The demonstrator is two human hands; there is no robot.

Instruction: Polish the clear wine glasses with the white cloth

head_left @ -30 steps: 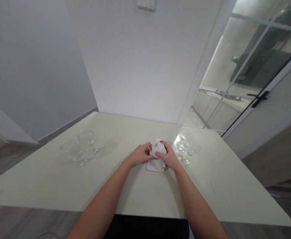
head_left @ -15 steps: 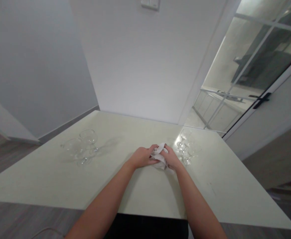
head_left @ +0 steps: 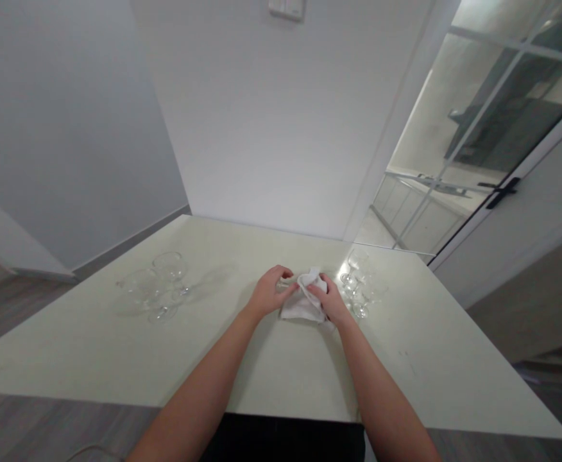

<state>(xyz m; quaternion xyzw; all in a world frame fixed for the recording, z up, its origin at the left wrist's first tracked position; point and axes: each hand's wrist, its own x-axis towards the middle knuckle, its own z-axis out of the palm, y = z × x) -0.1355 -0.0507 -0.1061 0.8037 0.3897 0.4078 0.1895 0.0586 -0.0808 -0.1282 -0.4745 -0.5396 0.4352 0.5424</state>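
Observation:
Both my hands meet over the middle of a pale table. My right hand is closed on a crumpled white cloth, pressing it toward my left hand. The fingers of my left hand are curled round something at the cloth's left edge. A faint glint there hints at clear glass, but I cannot make it out. The cloth hangs just above the tabletop.
Two clear stemmed glasses stand together on the left of the table. More stemmed glasses stand just right of my right hand, close to the table's far edge. A white wall rises behind the table, and a glass-paned door is on the right.
The cloth was bunched tight between both hands half a second ago and now hangs more spread out. My left hand has shifted slightly left and up. The glasses have not moved.

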